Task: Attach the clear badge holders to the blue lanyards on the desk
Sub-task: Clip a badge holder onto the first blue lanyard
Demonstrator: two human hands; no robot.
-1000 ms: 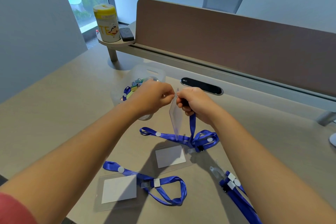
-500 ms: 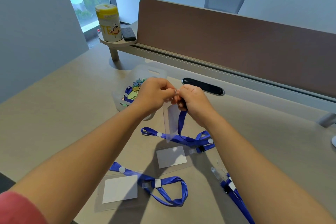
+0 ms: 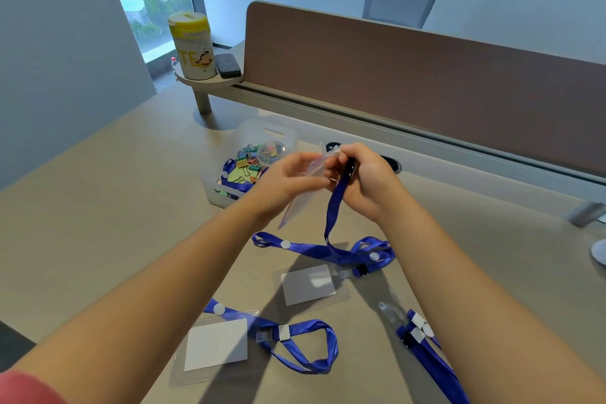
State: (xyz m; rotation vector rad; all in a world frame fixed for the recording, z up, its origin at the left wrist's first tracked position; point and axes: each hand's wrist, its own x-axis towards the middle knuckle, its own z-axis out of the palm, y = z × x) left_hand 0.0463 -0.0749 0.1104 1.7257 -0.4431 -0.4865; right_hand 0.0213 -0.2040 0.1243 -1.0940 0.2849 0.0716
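Observation:
My left hand (image 3: 288,179) pinches a clear badge holder (image 3: 305,193) that hangs tilted down to the left, above the desk. My right hand (image 3: 367,180) grips the black clip end of a blue lanyard (image 3: 331,216), whose strap drops to the desk and loops there. The two hands meet at the holder's top edge. On the desk lie a second badge holder (image 3: 308,284) joined to a lanyard clip, a third badge holder (image 3: 214,344) with its own blue lanyard (image 3: 301,344), and another lanyard (image 3: 423,344) partly hidden under my right forearm.
A clear plastic bin (image 3: 242,161) of coloured binder clips stands just behind my hands. A brown desk divider (image 3: 410,82) runs along the back. A yellow-lidded canister (image 3: 191,46) and a dark eraser (image 3: 227,65) sit on a small round shelf at the back left.
Both hands rose slightly and twisted. The badge holder swung from hanging straight down to tilting down-left, and my right hand turned so the lanyard's black clip shows.

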